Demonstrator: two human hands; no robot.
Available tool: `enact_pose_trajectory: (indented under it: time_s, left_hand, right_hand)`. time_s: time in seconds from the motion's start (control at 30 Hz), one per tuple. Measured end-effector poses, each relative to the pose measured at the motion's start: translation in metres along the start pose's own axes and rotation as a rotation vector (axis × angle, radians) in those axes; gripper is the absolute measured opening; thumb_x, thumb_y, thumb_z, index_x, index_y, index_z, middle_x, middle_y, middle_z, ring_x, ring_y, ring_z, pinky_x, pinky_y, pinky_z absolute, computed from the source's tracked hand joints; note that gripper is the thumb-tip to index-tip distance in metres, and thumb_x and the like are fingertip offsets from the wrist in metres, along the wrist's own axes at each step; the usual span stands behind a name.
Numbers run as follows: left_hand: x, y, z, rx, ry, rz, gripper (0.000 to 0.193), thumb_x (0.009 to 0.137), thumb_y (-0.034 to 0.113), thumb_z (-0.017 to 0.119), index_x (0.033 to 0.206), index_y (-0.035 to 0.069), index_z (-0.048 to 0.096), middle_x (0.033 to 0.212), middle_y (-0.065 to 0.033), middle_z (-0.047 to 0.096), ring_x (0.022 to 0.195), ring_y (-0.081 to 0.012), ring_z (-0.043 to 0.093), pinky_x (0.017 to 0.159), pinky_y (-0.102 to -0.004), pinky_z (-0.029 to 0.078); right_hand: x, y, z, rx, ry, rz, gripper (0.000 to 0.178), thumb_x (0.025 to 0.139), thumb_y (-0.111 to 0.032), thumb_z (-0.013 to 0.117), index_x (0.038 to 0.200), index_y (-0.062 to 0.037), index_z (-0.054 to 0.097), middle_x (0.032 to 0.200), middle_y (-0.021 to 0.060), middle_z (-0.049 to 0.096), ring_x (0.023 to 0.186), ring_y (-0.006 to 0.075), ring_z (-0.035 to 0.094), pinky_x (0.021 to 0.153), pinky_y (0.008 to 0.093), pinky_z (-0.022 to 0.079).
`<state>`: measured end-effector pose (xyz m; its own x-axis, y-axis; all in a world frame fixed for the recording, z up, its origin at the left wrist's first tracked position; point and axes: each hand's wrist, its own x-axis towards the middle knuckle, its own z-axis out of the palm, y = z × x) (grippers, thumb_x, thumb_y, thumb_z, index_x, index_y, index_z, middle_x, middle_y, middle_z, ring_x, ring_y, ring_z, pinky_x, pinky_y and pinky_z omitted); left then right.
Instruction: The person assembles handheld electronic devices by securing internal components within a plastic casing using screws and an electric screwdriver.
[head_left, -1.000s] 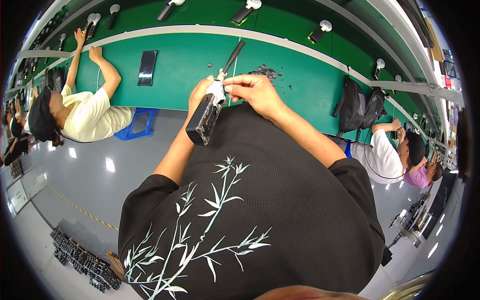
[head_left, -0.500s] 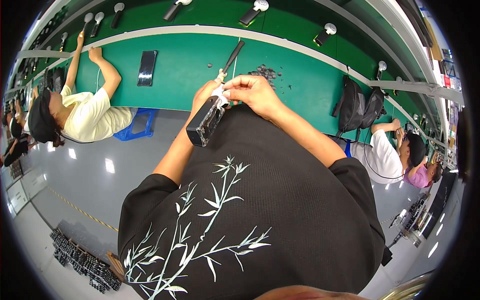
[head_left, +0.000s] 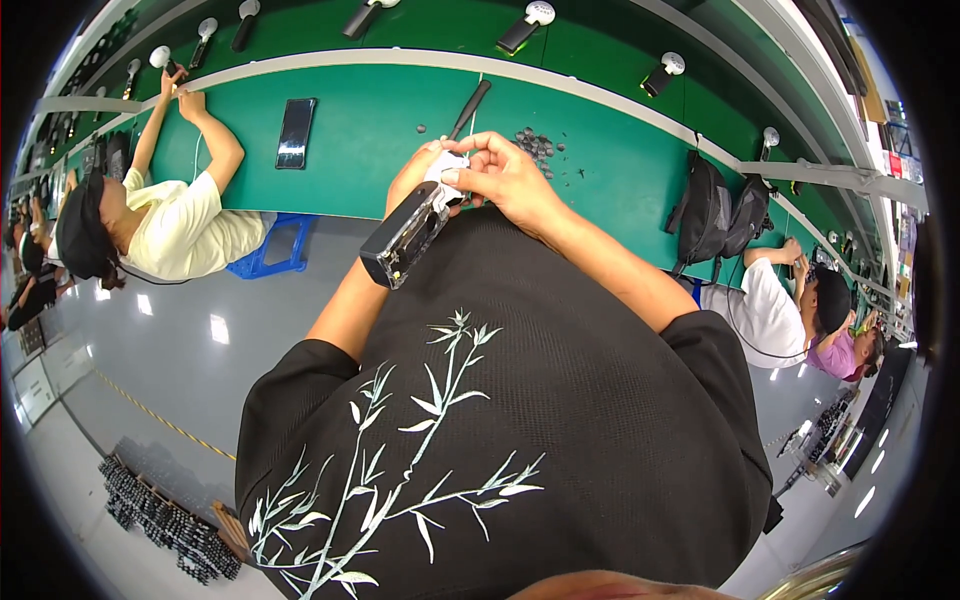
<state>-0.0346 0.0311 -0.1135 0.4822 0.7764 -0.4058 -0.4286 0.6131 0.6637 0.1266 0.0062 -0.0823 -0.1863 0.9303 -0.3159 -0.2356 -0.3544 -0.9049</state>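
- Green table (head_left: 375, 120) crosses the view beneath a white rail (head_left: 395, 55); grey floor (head_left: 180, 350) spreads below it.
- At the far left, a co-worker (head_left: 190, 235) in a pale yellow shirt and black cap leans at the table, arms raised to the rail; a blue stool (head_left: 270, 250) stands beside that person; lower down lie a yellow striped line (head_left: 165, 415) and rows of black parts (head_left: 170, 525).
- A dark phone (head_left: 295, 133) lies flat on the table, left of the hands.
- Left hand (head_left: 408, 175) has its fingers closed around the upper end of the device (head_left: 405, 240); the device is held above the lap side of the table edge, tilted, its black handle pointing down and left, its white head between both hands.
- A black-handled tool (head_left: 470, 108) lies just beyond the hands; a small round piece (head_left: 421, 128) is near it.
- Right hand (head_left: 508, 180) has its thumb against the white head, fingers curled; I cannot tell whether they pinch anything.
- A pile of dark pieces (head_left: 533, 145) lies just beyond the right hand.
- Further right, black backpacks (head_left: 705, 210) hang at the table edge; two more co-workers (head_left: 765, 315) sit past them, in white and pink.
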Motion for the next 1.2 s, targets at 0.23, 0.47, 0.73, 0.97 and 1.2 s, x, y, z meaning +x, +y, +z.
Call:
enact_pose_trajectory:
  time_s: [0.23,0.47,0.73,0.97,1.2]
  left_hand:
    - [-0.002,0.006,0.012,-0.02,0.015,0.066,0.037,0.095,0.032,0.045,0.114,0.001,0.053,0.095,-0.0137,0.059,0.068,-0.0184,0.059,0.051,-0.0222,0.048]
    - [-0.009,0.009,0.022,0.187,-0.037,0.142,0.044,0.094,0.029,0.044,0.128,0.001,0.044,0.105,-0.0168,0.056,0.078,-0.0187,0.058,0.058,-0.0246,0.05]
    - [-0.008,0.014,0.022,0.171,-0.216,0.146,0.043,0.093,0.016,0.044,0.133,0.002,0.038,0.108,-0.0203,0.054,0.074,-0.0206,0.06,0.057,-0.0276,0.054]
    - [-0.008,0.005,0.026,0.043,-0.188,-0.071,0.053,0.093,0.025,0.046,0.138,-0.001,0.032,0.121,-0.0218,0.049,0.094,-0.0282,0.06,0.072,-0.032,0.054]
    - [-0.007,-0.005,0.006,-0.027,-0.239,-0.209,0.058,0.092,0.029,0.049,0.139,0.0,0.03,0.13,-0.0242,0.043,0.102,-0.0355,0.06,0.08,-0.0384,0.053]
  right_hand:
    - [-0.005,-0.01,0.007,0.08,0.1,-0.061,0.034,0.083,-0.005,0.066,0.113,0.0011,0.053,0.083,0.0055,0.059,0.07,0.01,0.055,0.061,0.0205,0.048]
    - [-0.007,-0.013,0.004,-0.113,-0.052,-0.037,0.041,0.081,-0.009,0.068,0.117,-0.0002,0.052,0.088,0.0091,0.061,0.069,0.012,0.057,0.058,0.0228,0.048]
    - [-0.017,-0.022,0.006,-0.394,-0.024,-0.212,0.039,0.081,-0.002,0.066,0.117,-0.0014,0.051,0.091,0.0098,0.059,0.072,0.0111,0.056,0.053,0.0199,0.047]
    - [0.006,0.005,-0.031,0.063,0.174,0.021,0.034,0.081,-0.023,0.068,0.107,-0.0042,0.056,0.087,0.0086,0.063,0.062,0.0148,0.058,0.058,0.0243,0.05]
    - [0.038,0.103,-0.123,0.538,0.134,0.55,0.029,0.082,-0.032,0.066,0.095,-0.0072,0.059,0.083,0.0068,0.063,0.07,0.0153,0.06,0.053,0.0249,0.05]
